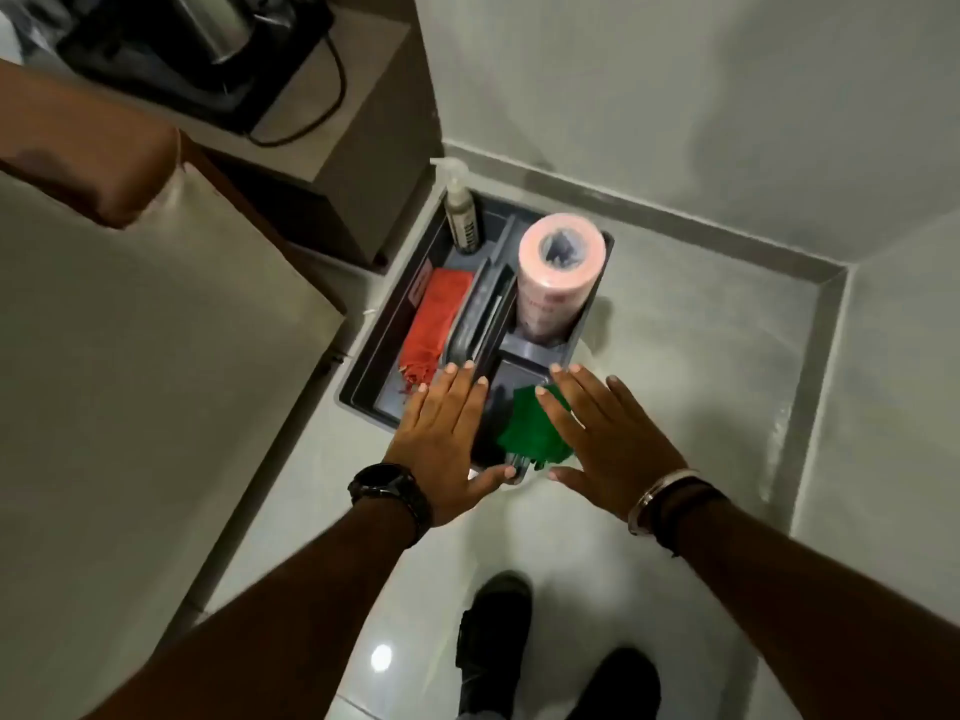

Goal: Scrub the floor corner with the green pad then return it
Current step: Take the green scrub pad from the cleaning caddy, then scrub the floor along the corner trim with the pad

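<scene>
The green pad [527, 431] lies in the near right compartment of a grey caddy [363, 371] that stands on the pale tiled floor. My left hand [447, 439] hovers flat over the caddy's near left part, fingers spread, holding nothing. My right hand [608, 439] is spread just right of the pad, with its fingers partly over the pad's edge and nothing in its grasp. The floor corner [826, 283] lies to the right, where two grey skirtings meet below the white walls.
In the caddy stand a pump bottle [462, 210] and a pink roll [558, 272], with an orange cloth [431, 330] beside them. A beige seat [130, 381] and a grey cabinet [363, 148] fill the left. My black shoes [498, 631] are on the tiles below.
</scene>
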